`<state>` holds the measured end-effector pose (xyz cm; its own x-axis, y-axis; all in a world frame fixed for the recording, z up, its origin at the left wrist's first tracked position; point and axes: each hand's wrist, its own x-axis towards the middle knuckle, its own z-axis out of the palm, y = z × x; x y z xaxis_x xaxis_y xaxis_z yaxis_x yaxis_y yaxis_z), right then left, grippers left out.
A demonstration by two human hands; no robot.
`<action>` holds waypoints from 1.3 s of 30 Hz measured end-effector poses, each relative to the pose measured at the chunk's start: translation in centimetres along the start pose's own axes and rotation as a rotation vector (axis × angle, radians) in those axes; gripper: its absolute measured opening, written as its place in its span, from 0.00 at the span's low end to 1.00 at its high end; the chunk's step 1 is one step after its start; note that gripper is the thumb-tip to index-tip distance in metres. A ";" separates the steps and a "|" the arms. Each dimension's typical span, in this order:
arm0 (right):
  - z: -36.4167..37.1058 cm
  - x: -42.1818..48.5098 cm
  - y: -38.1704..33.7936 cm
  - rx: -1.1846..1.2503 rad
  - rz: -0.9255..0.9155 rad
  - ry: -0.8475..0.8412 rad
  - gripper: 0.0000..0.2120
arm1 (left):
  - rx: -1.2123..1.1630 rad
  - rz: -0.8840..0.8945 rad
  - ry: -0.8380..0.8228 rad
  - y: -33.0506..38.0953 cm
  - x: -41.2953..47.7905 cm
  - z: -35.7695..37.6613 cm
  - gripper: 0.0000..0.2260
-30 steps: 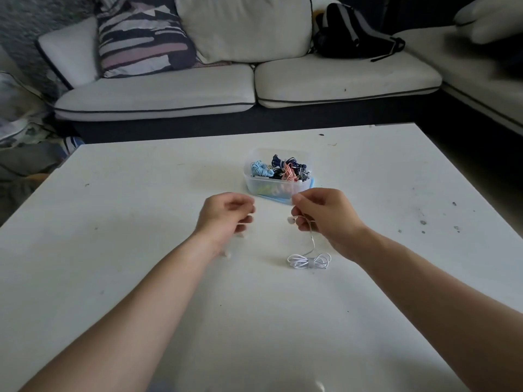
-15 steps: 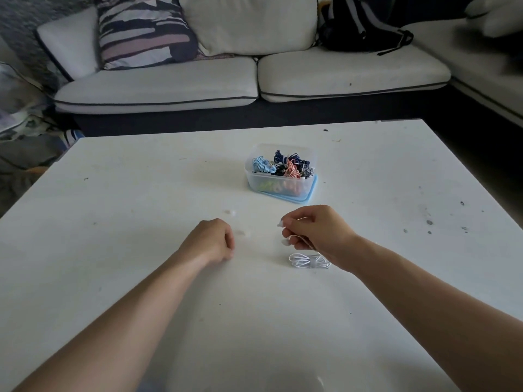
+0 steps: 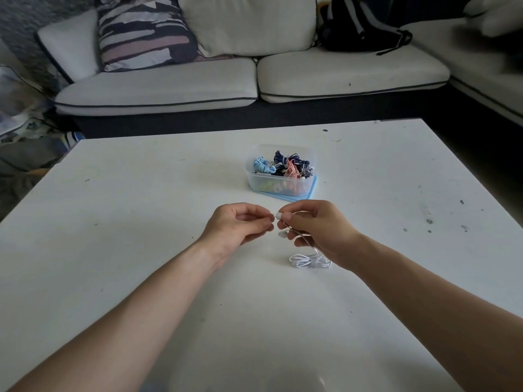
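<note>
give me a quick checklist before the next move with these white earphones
1. Grip: right hand holds the upper earbud: ok.
2. Contact: left hand has its fingertips pinched right at that earbud's tip: ok. Whether they hold a small piece: cannot tell.
3. Loose end: second earbud hangs free under the right fingers: ok.
4. Slack: cable bundle lies coiled on the table, apart from the left hand: ok.
5. Space: clear box of coloured earphones stands beyond both hands: ok.
</note>
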<state>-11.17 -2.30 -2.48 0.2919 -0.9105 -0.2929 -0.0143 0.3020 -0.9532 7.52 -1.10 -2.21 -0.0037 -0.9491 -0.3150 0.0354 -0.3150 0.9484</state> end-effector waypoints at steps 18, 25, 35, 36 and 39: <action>-0.2 -0.1 -0.2 0.004 -0.004 -0.003 0.05 | -0.215 -0.078 -0.015 0.3 -0.3 0.9 0.09; -0.2 0.0 -0.2 -0.003 -0.007 -0.010 0.02 | -0.241 -0.064 -0.014 0.3 -0.3 0.8 0.07; -0.4 0.1 -0.1 -0.079 -0.034 -0.011 0.02 | -0.223 -0.054 -0.036 0.4 -0.4 0.6 0.07; -0.4 0.1 -0.1 -0.083 -0.034 -0.012 0.02 | -0.217 -0.053 -0.042 0.4 -0.4 0.6 0.07; -0.5 0.2 -0.1 -0.097 -0.035 -0.033 0.04 | -0.181 -0.048 -0.060 0.5 -0.5 0.5 0.07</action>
<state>-11.63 -2.65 -2.49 0.3255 -0.9097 -0.2579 -0.0958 0.2396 -0.9661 7.07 -0.83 -1.56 -0.0691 -0.9336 -0.3517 0.2133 -0.3582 0.9090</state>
